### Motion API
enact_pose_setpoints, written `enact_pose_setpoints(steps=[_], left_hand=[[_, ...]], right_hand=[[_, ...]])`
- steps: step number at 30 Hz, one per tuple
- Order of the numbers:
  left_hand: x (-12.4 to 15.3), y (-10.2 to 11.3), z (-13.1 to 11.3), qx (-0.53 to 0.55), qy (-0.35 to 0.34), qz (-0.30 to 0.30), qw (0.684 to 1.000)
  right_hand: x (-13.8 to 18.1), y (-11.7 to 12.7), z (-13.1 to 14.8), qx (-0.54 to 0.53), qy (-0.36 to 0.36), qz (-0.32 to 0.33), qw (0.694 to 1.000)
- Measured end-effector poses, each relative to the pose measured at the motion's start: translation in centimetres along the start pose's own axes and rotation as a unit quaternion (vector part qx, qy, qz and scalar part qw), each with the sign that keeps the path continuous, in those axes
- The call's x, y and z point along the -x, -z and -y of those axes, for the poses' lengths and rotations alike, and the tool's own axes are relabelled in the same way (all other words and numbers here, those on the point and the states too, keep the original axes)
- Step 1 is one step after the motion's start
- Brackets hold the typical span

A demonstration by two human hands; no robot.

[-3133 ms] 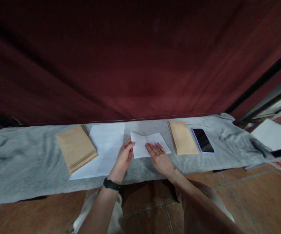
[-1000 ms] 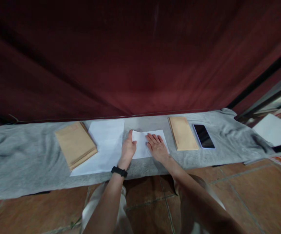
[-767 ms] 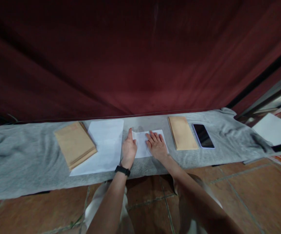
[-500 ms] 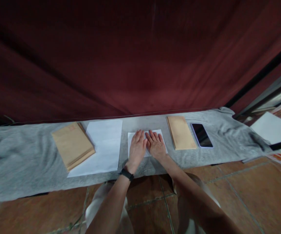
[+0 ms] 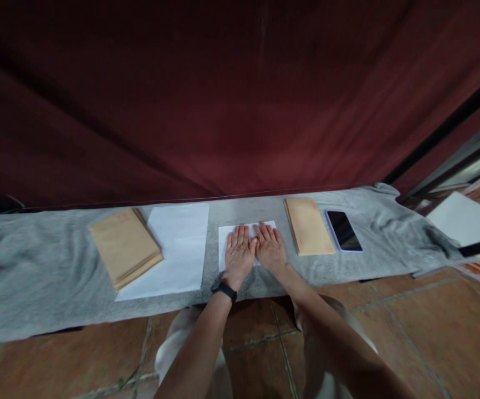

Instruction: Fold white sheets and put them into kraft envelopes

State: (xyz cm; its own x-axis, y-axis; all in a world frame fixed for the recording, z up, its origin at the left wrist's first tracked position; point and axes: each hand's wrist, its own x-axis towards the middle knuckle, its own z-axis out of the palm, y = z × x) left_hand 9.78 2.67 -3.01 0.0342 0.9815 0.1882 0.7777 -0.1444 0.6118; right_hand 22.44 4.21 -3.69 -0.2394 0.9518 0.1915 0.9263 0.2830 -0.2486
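Note:
Both palms lie flat on a small white sheet of paper (image 5: 222, 244), which looks folded and shows around my fingers. My left hand (image 5: 240, 252), with a dark band on its wrist, covers the sheet's middle, fingers stretched out. Beside it my right hand (image 5: 270, 249) presses on the right part, its fingers slightly spread; the thumbs meet or nearly meet. To the left, larger white paper (image 5: 182, 249) lies flat, partly under a stack of brown envelopes (image 5: 123, 244). On the right is another set of brown envelopes (image 5: 310, 227).
A phone (image 5: 345, 231) with a pale purple edge lies right of the envelopes. Grey cloth (image 5: 49, 260) covers the long, narrow surface. Dark red fabric (image 5: 240, 111) hangs behind it. A white flat object (image 5: 468, 219) stands at the far right, above the tiled floor (image 5: 414, 316).
My left hand has shifted slightly right and its fingers now point straighter ahead. My right hand has moved a little to the right. The paper stays in place.

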Motion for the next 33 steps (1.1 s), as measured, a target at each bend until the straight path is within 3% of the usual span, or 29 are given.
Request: enact_pose_setpoints(steps=[6,16,25,29,33], left_hand=[[0.4,0.5,1.2,-0.015,0.008,-0.021,1.0],[1.7,2.0,2.4,-0.09,0.015,-0.036,0.995],[3.5,2.9,3.5,-0.18,0.022,-0.068,0.981],[4.1,2.6,2.4,-0.253,-0.023,-0.051,0.966],[2.4,0.8,-0.3,-0.249,-0.094,0.015,0.964]], right_hand=[[0.7,-0.4,-1.0,-0.052,-0.018,-0.056,0.997],[1.8,-0.4,-2.3,-0.104,-0.029,-0.087,0.99],[2.8,0.1,-3.3,-0.037,-0.022,-0.078,0.996],[3.0,0.0,-3.4,0.011,-0.019,-0.081,0.996],[3.0,0.0,-3.4,0.027,-0.012,-0.083,0.996]])
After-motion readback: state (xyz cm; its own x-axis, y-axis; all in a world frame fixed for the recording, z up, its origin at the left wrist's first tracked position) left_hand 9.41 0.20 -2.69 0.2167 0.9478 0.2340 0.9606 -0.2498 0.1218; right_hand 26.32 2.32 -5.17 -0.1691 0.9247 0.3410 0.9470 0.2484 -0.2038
